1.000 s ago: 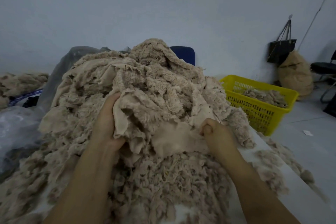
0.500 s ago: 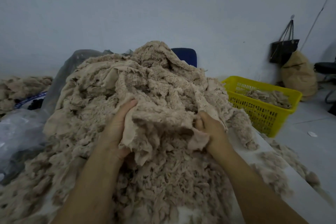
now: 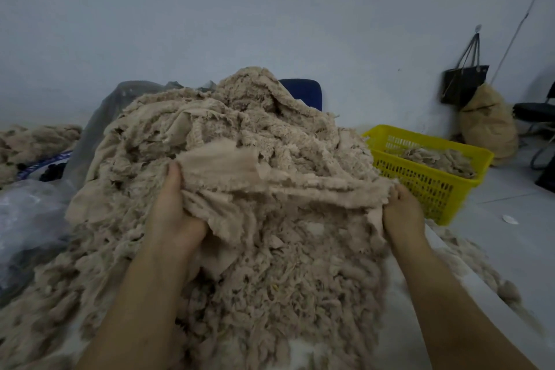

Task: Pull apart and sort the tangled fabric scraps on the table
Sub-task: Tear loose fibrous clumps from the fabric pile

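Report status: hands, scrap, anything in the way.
Left hand and right hand each grip an end of one beige scrap. Scrap stretched between them over the tangled pile. Nothing blocking; yellow basket right of pile.

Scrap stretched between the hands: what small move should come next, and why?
Probably lift the scrap up off the pile. The left hand and right hand each grip an end and it is pulled taut, yet its lower edge lies on the pile. The basket at right already holds scraps.

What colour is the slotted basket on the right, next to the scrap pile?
Bright yellow; the basket shows best in the head view, the only view, with beige scraps inside.
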Demonstrator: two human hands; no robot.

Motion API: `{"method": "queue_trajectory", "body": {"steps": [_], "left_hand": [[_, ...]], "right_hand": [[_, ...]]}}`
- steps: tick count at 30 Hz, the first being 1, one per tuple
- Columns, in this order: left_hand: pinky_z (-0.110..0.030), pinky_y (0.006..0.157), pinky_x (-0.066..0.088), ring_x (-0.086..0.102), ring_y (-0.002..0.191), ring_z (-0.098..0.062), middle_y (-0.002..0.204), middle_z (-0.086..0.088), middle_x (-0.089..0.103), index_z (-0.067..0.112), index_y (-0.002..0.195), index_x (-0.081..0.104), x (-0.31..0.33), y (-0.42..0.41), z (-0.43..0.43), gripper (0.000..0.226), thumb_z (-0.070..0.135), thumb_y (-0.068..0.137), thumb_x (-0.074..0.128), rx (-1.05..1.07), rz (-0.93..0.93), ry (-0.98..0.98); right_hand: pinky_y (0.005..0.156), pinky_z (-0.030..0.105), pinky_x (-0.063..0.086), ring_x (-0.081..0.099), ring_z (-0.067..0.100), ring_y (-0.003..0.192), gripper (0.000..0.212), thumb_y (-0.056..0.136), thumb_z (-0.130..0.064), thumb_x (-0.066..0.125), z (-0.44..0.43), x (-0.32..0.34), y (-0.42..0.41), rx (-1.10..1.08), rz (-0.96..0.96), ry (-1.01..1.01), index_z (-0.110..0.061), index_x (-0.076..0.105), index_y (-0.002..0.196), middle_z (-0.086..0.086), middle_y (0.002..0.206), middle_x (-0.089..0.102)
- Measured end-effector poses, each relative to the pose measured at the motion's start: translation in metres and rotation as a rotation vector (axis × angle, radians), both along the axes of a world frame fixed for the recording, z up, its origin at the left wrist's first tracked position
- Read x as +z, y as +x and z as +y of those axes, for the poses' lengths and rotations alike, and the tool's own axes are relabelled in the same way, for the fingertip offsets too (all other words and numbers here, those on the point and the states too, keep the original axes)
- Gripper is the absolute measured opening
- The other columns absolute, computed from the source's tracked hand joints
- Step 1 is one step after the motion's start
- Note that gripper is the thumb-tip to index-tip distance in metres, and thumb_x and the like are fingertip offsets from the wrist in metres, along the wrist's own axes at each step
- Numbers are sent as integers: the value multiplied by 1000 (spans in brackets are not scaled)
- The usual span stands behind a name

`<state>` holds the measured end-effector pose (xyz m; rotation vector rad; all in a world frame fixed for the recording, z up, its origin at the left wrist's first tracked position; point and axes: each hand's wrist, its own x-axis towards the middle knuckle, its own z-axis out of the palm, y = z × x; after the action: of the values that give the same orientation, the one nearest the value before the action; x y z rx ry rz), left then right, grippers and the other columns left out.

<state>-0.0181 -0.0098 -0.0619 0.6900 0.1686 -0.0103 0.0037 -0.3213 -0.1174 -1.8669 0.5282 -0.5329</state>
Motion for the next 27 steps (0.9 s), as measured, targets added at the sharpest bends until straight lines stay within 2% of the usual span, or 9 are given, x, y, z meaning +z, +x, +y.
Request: {"method": "queue_trajectory", "body": {"steps": [4, 6, 8, 10, 12, 15, 18, 23, 27], "left_hand": [[-44, 58, 58, 76, 81, -30, 102, -17, 76, 9, 115, 67, -7, 5, 4, 49, 50, 102, 43, 39, 23, -37], [-43, 54, 58, 76, 76, -30, 94, -16, 77, 8, 112, 67, -6, 4, 1, 46, 47, 103, 44, 29, 28, -41], [-40, 53, 59, 76, 76, -28, 92, -15, 77, 8, 108, 67, -3, 4, -1, 40, 41, 104, 45, 24, 25, -26], [-38, 57, 60, 76, 79, -25, 95, -13, 77, 8, 102, 71, 1, 4, -8, 34, 33, 104, 48, -10, 12, 27], [-30, 58, 60, 74, 72, -16, 88, -6, 76, 10, 92, 75, 5, -1, -21, 28, 29, 100, 55, -56, -22, 157], [-29, 66, 60, 74, 76, -16, 88, -6, 76, 15, 83, 79, 8, -11, -50, 43, 57, 76, 72, -163, -145, 572], [-20, 61, 57, 75, 76, -8, 83, 5, 78, 26, 76, 81, 11, -21, -76, 50, 70, 52, 78, -283, -176, 867], [-18, 61, 56, 75, 83, -10, 91, 0, 78, 23, 81, 82, 9, -16, -78, 8, 31, 78, 82, -358, -197, 838], [-26, 69, 59, 75, 87, -14, 94, -2, 78, 21, 88, 81, 8, -13, -67, 9, 28, 84, 77, -328, -181, 840]], "right_hand": [[108, 42, 35, 42, 32, 136, 43, 108, -22, 32, 9, -4, -5, 50, 15, -10, -8, 46, 146, 12, 154, 41], [95, 45, 41, 55, 28, 112, 33, 107, -27, 35, 15, -2, -8, 120, -20, 22, -14, 61, 121, 6, 126, 59], [70, 40, 37, 47, 24, 72, 32, 104, -32, 41, 24, 7, -12, 209, -63, 47, -10, 52, 83, 6, 82, 49], [67, 50, 42, 50, 37, 72, 41, 102, -37, 48, 33, 18, -16, 301, -77, 42, 2, 51, 89, 24, 83, 47], [78, 55, 51, 58, 41, 91, 43, 99, -44, 52, 45, 29, -20, 398, -117, -3, -2, 60, 104, 28, 104, 56], [58, 30, 40, 53, 18, 58, 46, 93, -54, 54, 62, 43, -24, 568, -226, -122, -9, 58, 84, 8, 70, 55], [55, 29, 34, 42, 6, 57, 40, 94, -52, 52, 70, 47, -22, 632, -257, -216, -15, 52, 78, -6, 62, 45], [55, 32, 29, 36, 11, 56, 44, 97, -49, 53, 64, 40, -23, 615, -227, -290, -17, 41, 70, -6, 60, 35], [48, 20, 28, 39, 4, 51, 44, 94, -52, 53, 58, 33, -24, 607, -236, -337, -15, 49, 70, -11, 56, 42]]}}
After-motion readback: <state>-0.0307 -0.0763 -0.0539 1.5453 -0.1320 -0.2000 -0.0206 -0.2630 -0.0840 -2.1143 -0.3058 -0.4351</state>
